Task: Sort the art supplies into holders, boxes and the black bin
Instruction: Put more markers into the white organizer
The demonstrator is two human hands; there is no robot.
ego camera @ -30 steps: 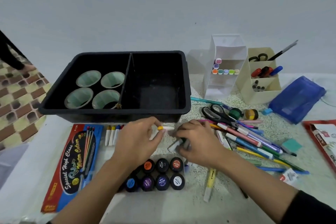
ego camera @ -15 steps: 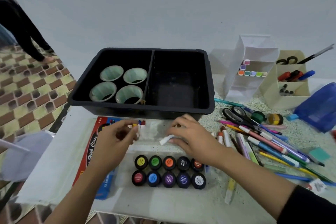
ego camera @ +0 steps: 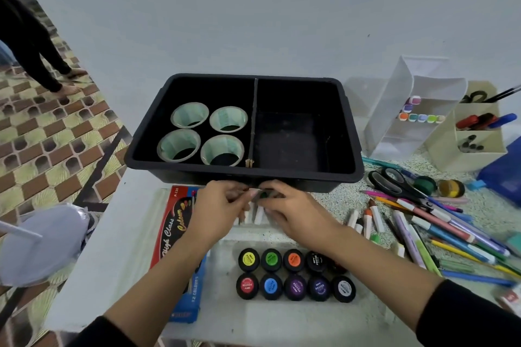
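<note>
A: Both hands have moved up and met: left hand (ego camera: 217, 205) and right hand (ego camera: 290, 210) pinch a small green-capped tube (ego camera: 263, 195) just in front of the black bin (ego camera: 282, 178).

B: Grouping tubes, I'd say. Next it needs setting gently beside the row of white tubes (ego camera: 253, 215) on the desk (ego camera: 132, 222).

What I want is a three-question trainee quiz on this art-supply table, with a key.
1. True or false: the tape rolls sit in the right compartment of the black bin.
2. Which pot stands directly left of the orange paint pot? A green, B white, C red.
3. Fill in: the left hand and right hand meet on a small ___-capped marker in front of the bin.
Key: 1 false, left compartment. 2 A, the green paint pot. 3 green.
</note>
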